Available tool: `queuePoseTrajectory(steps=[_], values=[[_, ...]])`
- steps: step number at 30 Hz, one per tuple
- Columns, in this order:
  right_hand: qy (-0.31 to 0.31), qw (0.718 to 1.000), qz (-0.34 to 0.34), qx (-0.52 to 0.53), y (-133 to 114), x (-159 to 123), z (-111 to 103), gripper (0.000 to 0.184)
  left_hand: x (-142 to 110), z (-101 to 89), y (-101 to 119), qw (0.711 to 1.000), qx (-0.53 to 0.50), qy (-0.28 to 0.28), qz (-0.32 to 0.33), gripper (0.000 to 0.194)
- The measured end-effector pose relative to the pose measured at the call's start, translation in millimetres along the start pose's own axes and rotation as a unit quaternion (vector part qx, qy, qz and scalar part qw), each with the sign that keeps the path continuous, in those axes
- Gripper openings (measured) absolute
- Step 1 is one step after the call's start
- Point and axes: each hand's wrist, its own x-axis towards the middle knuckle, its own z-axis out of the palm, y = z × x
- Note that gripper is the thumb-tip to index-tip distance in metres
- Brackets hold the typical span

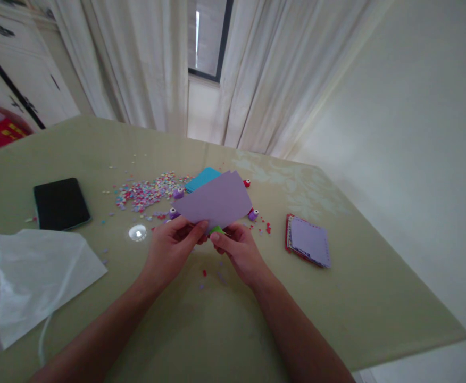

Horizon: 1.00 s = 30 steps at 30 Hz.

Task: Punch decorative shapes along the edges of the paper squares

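Note:
A small stack of purple paper sheets (pixel 217 199) is pinched between the thumb and fingers of my left hand (pixel 175 239), tilted above the table. My right hand (pixel 239 247) closes around a small green paper punch (pixel 217 230) at the near edge of the sheets; most of the punch is hidden by my fingers. Behind the sheets a stack of blue paper (pixel 201 178) shows in part. Around them lie small punches with eyes: a purple punch (pixel 252 214) on the right, others on the left, and a red punch (pixel 247 183) farther back.
Colourful paper confetti (pixel 149 192) is heaped left of centre, with loose bits near my hands. A stack of paper with notched edges (pixel 308 239) lies right. On the left are a black phone-like device (pixel 61 204) and a white cloth-like bag (pixel 41 276) with a cord.

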Motion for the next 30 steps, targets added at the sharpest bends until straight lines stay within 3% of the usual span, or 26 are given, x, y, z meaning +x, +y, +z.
queuePoseTrajectory(steps=[21,30], values=[[0.029,0.999,-0.016,-0.016,-3.2,-0.7,7.7,0.041,-0.5,2.7,-0.8,1.0,-0.006,0.011,-0.029,0.028],[-0.038,0.998,0.041,-0.022,-6.1,-2.4,1.2,0.05,4.4,-4.1,1.4,0.996,-0.049,0.054,-0.053,0.027]])
